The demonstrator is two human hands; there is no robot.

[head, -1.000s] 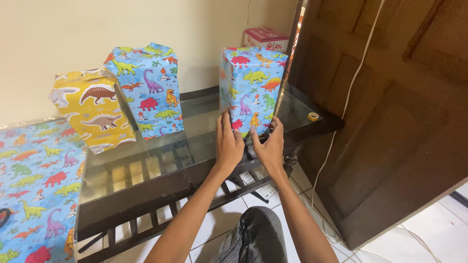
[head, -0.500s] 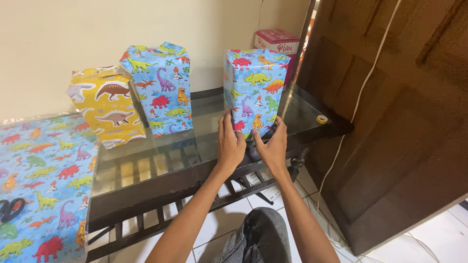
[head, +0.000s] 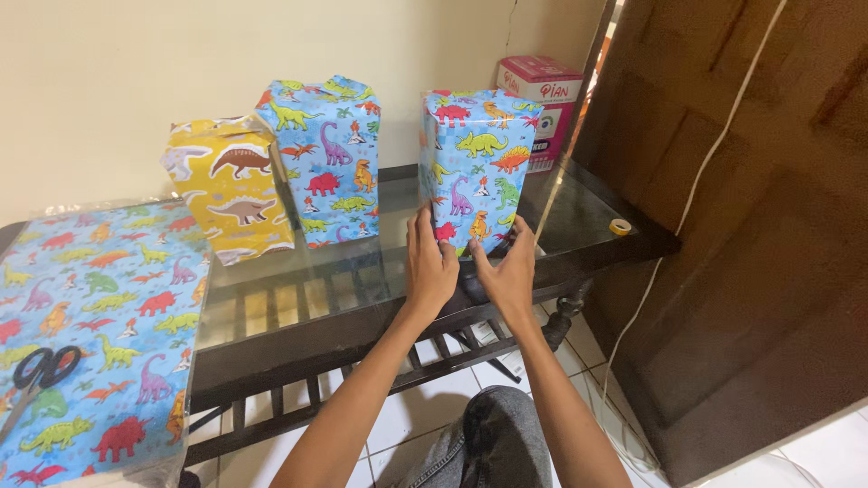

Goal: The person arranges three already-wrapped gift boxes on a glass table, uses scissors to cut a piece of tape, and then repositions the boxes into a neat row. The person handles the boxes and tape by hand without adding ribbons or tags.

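Observation:
A tall box wrapped in blue dinosaur paper (head: 477,163) stands upright on the glass table (head: 579,212). My left hand (head: 429,262) presses flat against its lower left front. My right hand (head: 508,269) rests against its lower right front, fingers spread. Both hands touch the wrapped box near its base. To the left stand a second blue dinosaur-wrapped box (head: 325,158) and a yellow dinosaur-wrapped box (head: 231,190).
A sheet of blue dinosaur wrapping paper (head: 90,307) lies on the table's left part with black scissors (head: 36,375) on it. A small tape roll (head: 619,226) sits at the right edge. A pink carton (head: 542,95) stands behind. A dark wooden door (head: 750,226) is at right.
The view has shifted slightly to the left. Both hands stay pressed on the base of the blue wrapped box, which has not visibly moved.

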